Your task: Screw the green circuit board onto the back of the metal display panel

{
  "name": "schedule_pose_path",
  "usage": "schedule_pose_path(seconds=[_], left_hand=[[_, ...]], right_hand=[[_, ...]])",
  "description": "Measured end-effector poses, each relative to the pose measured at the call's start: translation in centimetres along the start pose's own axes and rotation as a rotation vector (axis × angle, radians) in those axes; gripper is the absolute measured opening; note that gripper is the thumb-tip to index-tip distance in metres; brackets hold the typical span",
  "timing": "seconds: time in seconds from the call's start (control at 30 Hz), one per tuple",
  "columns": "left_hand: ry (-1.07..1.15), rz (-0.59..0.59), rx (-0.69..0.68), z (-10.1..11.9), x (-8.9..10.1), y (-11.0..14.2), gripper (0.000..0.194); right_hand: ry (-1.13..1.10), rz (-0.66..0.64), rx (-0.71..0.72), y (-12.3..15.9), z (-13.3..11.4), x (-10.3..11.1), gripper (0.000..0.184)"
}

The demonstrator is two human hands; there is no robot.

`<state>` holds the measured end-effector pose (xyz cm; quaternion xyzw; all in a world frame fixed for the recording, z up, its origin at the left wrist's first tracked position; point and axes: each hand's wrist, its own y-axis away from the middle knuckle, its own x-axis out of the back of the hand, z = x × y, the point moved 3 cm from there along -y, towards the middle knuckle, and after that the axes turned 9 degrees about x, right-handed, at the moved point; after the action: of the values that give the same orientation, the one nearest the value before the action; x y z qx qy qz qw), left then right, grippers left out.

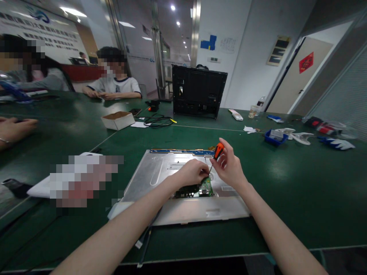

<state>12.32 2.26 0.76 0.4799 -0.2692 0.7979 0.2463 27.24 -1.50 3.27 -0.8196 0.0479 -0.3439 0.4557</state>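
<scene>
My right hand (pixel 229 165) grips the orange and black handle of a small screwdriver (pixel 219 150). The shaft slants down to a green circuit board (pixel 205 186), which lies on the silver metal back of a display panel (pixel 160 166). My left hand (pixel 195 170) is closed beside the screwdriver's tip, its fingers bent low over the board; whatever they pinch is hidden. A narrow blue board strip (pixel 177 152) runs along the panel's far edge. Thin cables (pixel 146 240) hang from the panel's near side.
A black monitor housing (pixel 199 93) stands upright at the back, with a black cable (pixel 159 120) and an open white box (pixel 118 120) left of it. A blue tray (pixel 275 138) sits on the right. Two people sit across at the left; another person's hand (pixel 14 130) rests there.
</scene>
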Motion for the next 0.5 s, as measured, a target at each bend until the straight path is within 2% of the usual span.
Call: schedule_pose_path(seconds=[0.2,0.5], left_hand=[[0.007,-0.002,0.005,0.01,0.03,0.01,0.016],[-0.010,-0.002,0.005,0.10,0.16,0.06,0.019]], right_hand=[[-0.018,-0.017,0.008,-0.10,-0.46,0.17,0.067],[0.026,0.026,0.013,-0.09,0.00,-0.05,0.064]])
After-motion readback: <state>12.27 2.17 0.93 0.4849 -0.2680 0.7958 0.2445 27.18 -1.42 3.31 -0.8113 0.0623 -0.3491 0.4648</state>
